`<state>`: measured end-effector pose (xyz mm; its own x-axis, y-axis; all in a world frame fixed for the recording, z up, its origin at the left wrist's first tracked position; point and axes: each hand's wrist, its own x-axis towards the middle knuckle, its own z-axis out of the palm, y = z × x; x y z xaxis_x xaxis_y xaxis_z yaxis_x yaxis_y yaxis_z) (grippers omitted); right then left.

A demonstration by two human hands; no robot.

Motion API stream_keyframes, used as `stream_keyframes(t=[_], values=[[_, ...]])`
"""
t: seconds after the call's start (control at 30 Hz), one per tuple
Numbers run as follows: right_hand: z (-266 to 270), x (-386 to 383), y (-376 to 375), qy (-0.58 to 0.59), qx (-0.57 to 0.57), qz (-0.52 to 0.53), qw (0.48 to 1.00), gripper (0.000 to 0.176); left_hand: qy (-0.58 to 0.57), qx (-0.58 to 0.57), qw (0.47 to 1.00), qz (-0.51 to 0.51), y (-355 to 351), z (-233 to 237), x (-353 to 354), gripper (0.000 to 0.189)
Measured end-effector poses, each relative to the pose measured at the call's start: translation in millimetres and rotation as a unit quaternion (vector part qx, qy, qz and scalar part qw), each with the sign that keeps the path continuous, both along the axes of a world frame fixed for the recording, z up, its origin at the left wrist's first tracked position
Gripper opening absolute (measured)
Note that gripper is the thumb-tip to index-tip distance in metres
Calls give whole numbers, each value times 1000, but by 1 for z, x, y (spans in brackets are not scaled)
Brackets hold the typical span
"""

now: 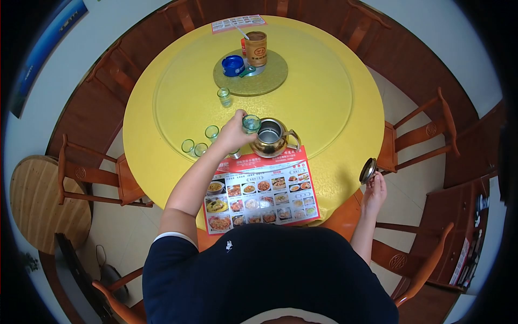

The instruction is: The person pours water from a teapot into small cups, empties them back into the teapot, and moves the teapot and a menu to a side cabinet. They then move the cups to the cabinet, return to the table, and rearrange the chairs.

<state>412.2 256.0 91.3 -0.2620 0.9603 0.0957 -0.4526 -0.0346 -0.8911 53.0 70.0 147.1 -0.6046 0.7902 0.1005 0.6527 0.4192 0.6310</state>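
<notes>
My left hand (235, 134) is closed around a small green-tinted glass (251, 124) beside the open mouth of a metal teapot (265, 141). The teapot stands uncovered on the table, its handle to the right; its shiny inner wall shows. Off the table's right edge, my right hand (374, 190) pinches a round metal lid (368, 170) held on its side. Left of my left hand stand a glass (212, 133), another glass (188, 146) and a third glass (200, 149). One more is partly hidden under that hand. Farther back stands a glass (224, 97) with clear liquid.
A picture menu (264, 194) lies at the front of the yellow round table (156, 183). Behind, a round mat (278, 81) holds a bamboo holder (257, 51), a blue ashtray (233, 66) and a small green object. Wooden chairs (105, 178) surround the table.
</notes>
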Motion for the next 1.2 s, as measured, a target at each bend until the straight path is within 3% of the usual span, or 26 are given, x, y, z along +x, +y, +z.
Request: stream_keyframes(t=[1.2], values=[[2, 10, 6, -11, 4, -13, 1000, 16, 101, -93, 990, -31, 21, -12, 6, 63]])
